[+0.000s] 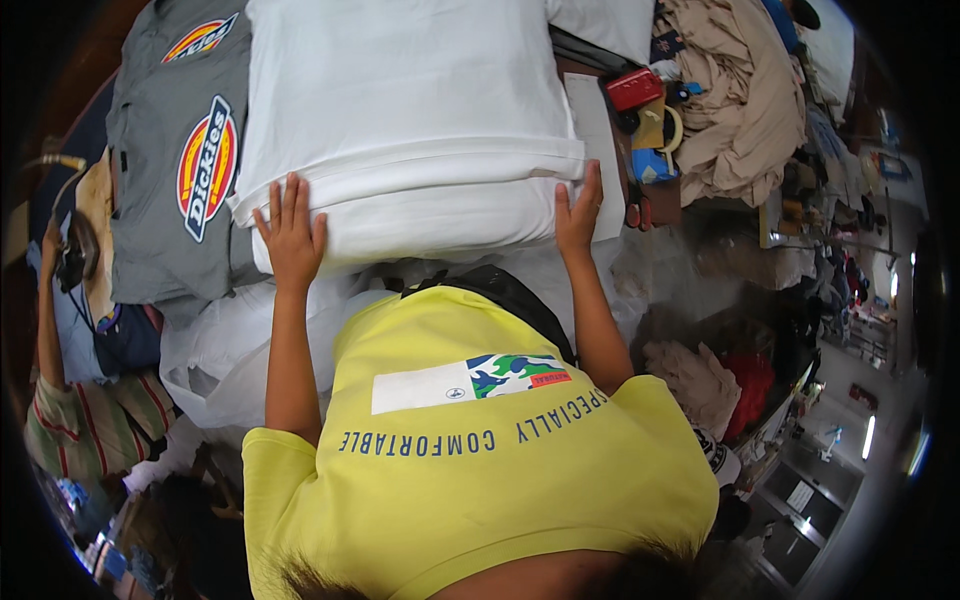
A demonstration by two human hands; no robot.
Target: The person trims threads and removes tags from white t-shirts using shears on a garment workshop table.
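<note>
A stack of white folded fabric, apparently shirts (400, 110), lies in front of me, its near edge showing a hem and thick folded layers. My left hand (292, 240) rests on the near left corner with its fingers spread, the fingertips on the white cloth. At the near right corner my right hand (578, 215) lies against the side of the stack, thumb and fingers apart. Neither hand grips anything. Beside the stack on the left lie grey shirts (150, 200) with a red and yellow printed emblem.
Right of the stack are a red box (634, 90), a tape roll (672, 130) and a heap of beige cloth (745, 100). Translucent plastic sheeting (215, 350) hangs below the table edge. At far left, another person in a striped shirt (95, 430) reaches toward a dark iron-like tool (76, 250).
</note>
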